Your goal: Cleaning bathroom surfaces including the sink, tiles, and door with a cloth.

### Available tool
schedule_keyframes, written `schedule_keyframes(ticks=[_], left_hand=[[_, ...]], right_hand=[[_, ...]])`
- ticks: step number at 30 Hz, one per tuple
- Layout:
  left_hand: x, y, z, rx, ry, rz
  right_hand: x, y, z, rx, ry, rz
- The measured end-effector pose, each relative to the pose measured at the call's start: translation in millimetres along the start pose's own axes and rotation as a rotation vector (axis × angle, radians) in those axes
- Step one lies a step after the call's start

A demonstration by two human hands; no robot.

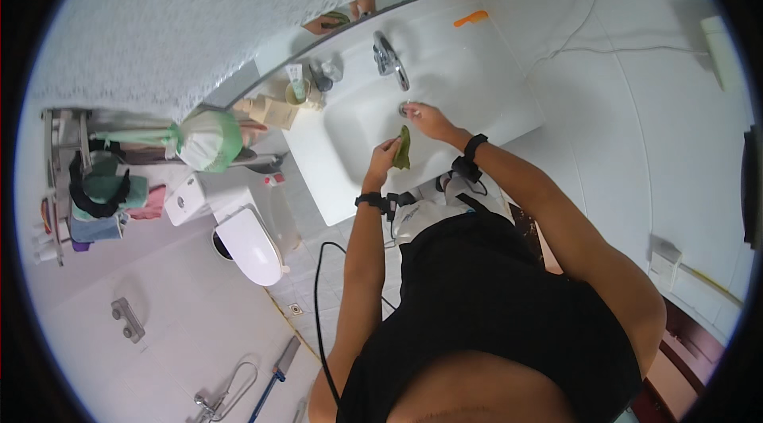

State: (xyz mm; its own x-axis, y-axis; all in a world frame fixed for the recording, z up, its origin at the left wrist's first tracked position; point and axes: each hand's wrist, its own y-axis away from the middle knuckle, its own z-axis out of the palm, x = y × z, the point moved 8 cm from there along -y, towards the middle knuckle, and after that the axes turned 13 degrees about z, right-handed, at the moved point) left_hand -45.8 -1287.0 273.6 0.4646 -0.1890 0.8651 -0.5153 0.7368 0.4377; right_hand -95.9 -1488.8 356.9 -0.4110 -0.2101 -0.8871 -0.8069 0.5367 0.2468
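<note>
Over the white washbasin (351, 125), my left hand (381, 162) pinches a limp green piece that looks like cloth (405, 150), which hangs down from the fingertips. My right hand (434, 122) is just above the drain (403, 109), under the spout of the chrome faucet (390, 62). Its fingers are drawn together and pale glints show at the tips; whether they hold something small cannot be made out. Both wrists wear black straps with small devices.
An orange comb (471, 18) lies on the basin's back right ledge. At the back left stand a cup with a tube (296, 84) and a pump bottle (271, 112). A mirror (286, 47) runs behind the basin. A toilet (250, 247) is to the left; a black cable (318, 298) hangs beside my left arm.
</note>
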Motion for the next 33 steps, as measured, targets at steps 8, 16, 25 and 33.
schedule_keyframes(ticks=[8, 16, 25, 33], left_hand=[[25.9, -59.9, 53.0, 0.275, -0.023, 0.037], [59.6, -92.7, 64.2, 0.362, -0.017, 0.046], [79.2, -99.0, 104.5, 0.389, 0.239, 0.128], [62.3, -111.5, 96.4, 0.373, 0.139, 0.167]], right_hand=[[-53.0, -106.3, -79.0, -0.223, 0.213, -0.186], [1.3, -98.4, -56.5, -0.378, 0.222, -0.06], [-40.3, -117.1, -86.3, -0.485, 0.134, -0.1], [-13.9, -101.6, -79.1, -0.551, 0.304, -0.174]])
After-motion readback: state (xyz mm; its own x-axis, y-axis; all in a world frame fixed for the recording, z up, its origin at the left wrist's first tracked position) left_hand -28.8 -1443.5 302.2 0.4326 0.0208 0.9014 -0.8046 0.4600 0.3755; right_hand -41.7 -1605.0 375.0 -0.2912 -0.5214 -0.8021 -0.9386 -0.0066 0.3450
